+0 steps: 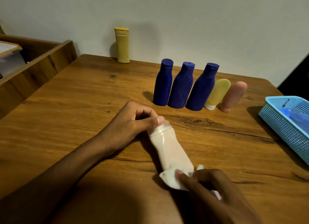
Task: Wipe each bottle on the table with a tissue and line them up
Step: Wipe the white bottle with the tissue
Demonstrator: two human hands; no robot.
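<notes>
The left hand [133, 122] is curling round the cap end of a pale bottle [170, 148], thumb pressing on the cap, holding it tilted over the wooden table [83, 107]. Just right of that, at the bottle's base, the right hand [210, 188] is pinching a white tissue [168, 179] against it. Beyond the pale bottle, three blue bottles [181, 86], a yellow tube [217, 93] and a pink tube [233, 96] are standing in a row. Far right of the bottle, a blue basket [284, 123] is sitting.
</notes>
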